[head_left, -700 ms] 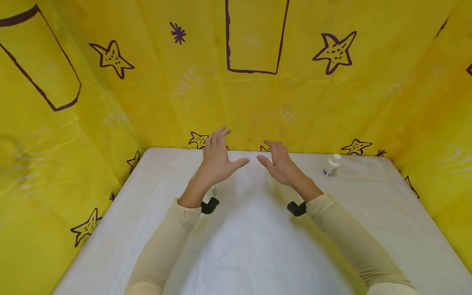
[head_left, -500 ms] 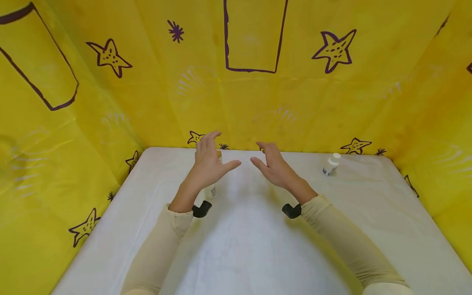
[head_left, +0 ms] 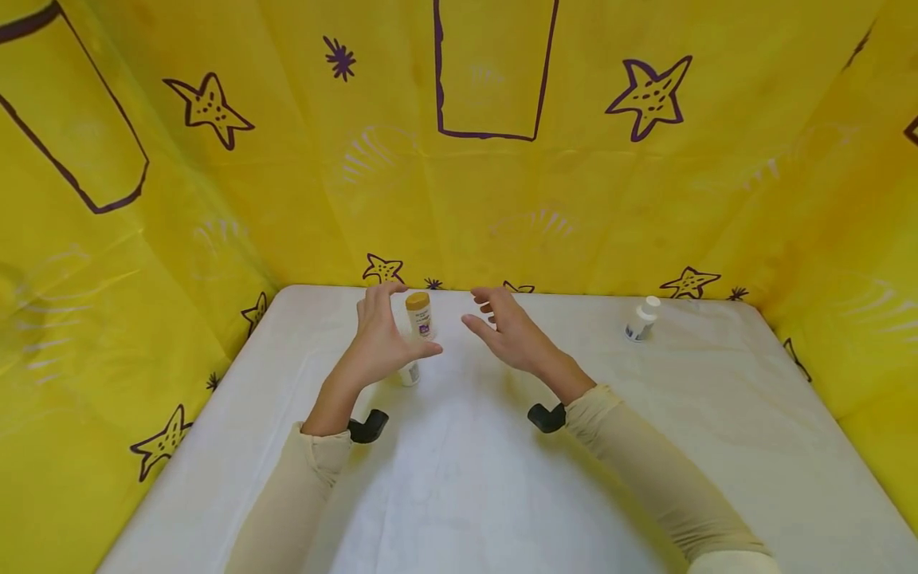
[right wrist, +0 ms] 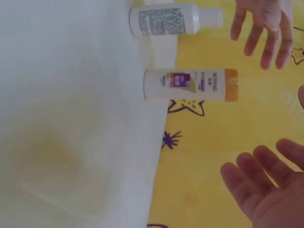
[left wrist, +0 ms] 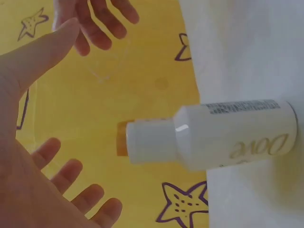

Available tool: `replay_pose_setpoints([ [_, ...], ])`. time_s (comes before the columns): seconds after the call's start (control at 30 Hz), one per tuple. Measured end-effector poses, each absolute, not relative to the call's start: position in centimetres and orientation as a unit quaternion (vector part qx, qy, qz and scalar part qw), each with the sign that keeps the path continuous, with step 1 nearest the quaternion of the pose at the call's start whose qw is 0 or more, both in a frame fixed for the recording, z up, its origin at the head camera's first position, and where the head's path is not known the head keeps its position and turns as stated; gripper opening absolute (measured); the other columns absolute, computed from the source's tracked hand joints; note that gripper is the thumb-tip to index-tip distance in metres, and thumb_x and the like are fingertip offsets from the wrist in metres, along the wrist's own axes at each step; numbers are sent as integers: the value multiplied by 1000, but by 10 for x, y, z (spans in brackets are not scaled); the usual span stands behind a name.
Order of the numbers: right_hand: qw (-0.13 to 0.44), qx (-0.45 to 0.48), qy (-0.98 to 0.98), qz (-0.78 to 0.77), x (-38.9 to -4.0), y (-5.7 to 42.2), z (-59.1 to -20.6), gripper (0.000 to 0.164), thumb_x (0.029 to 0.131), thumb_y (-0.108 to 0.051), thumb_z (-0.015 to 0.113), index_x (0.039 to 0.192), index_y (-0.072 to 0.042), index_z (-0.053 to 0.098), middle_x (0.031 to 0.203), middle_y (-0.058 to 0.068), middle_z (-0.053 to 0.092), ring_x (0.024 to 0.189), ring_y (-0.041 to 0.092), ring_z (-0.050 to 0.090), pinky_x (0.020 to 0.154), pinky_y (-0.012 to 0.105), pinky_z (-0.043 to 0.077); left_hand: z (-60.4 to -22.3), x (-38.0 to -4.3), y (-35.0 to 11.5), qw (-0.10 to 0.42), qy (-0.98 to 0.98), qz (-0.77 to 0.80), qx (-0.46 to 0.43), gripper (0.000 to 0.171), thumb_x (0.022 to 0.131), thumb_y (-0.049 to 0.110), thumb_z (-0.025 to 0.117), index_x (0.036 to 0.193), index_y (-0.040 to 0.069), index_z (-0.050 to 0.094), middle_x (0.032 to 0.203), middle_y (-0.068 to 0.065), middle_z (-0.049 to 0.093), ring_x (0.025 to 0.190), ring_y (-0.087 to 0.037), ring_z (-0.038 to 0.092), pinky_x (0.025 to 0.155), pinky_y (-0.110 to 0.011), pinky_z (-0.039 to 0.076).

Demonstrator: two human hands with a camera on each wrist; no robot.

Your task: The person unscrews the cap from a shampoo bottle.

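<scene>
My left hand (head_left: 380, 339) hovers over the table's back left part, thumb and fingers spread, holding nothing. Just beyond its thumb stands an upright bottle with an orange-yellow cap (head_left: 420, 316), its purple label facing out in the right wrist view. A white Dove bottle (left wrist: 242, 135) stands upright under the left hand, mostly hidden by it in the head view. My right hand (head_left: 511, 331) floats to the right of both bottles, palm toward the left, fingers loosely bent around nothing.
Another white bottle (head_left: 641, 320) stands upright at the back right of the white-covered table (head_left: 459, 478). A yellow sheet (head_left: 488, 199) with starfish drawings rises behind the table and along both sides. Dark angled pieces (head_left: 369, 426) sit at both wrists.
Both hands have moved left and a little nearer the body. The orange-yellow-capped bottle, earlier behind the left hand, now shows between the hands. The bottles stay standing.
</scene>
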State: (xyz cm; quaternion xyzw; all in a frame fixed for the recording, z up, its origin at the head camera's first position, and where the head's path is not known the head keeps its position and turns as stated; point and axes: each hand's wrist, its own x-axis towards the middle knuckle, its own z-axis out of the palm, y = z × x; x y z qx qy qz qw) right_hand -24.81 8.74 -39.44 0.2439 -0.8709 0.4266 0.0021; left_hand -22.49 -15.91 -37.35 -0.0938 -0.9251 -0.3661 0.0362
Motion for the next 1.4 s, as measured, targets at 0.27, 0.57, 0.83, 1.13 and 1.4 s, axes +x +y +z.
replay_pose_setpoints([
  [0.27,-8,254,-873,417,-247,75,-391,61,103,-40,59,150,-6,40,141,15,50,128,32,57,108,49,51,-387,-231,-178,-7,-925,-365,-101,106,69,42,94,149,19,29,157,-10,22,139,-32,21,113,-60,35],
  [0.57,-19,277,-860,429,-247,61,-394,55,102,-37,62,144,-6,46,139,13,54,124,32,58,106,49,52,-397,-234,-195,-46,-923,-370,-99,103,68,44,94,146,17,33,151,-9,31,138,-32,26,111,-57,38],
  [0.83,-32,297,-854,427,-243,50,-398,53,100,-34,66,140,-4,51,135,15,56,123,36,60,103,46,54,-407,-235,-198,-63,-904,-409,-109,104,68,39,95,145,12,32,148,-11,36,139,-36,33,113,-57,37],
  [1.13,-33,327,-845,421,-240,37,-400,50,97,-31,71,136,-4,57,129,13,60,117,31,61,99,45,55,-423,-239,-202,-96,-876,-460,-111,95,74,24,93,144,13,29,145,-13,40,136,-39,43,114,-58,38],
  [1.4,-28,333,-841,425,-240,26,-405,47,95,-28,74,133,-5,58,127,15,61,113,27,63,96,42,57,-430,-241,-206,-141,-868,-462,-117,86,78,25,89,143,8,36,143,-13,48,132,-37,51,107,-50,47],
])
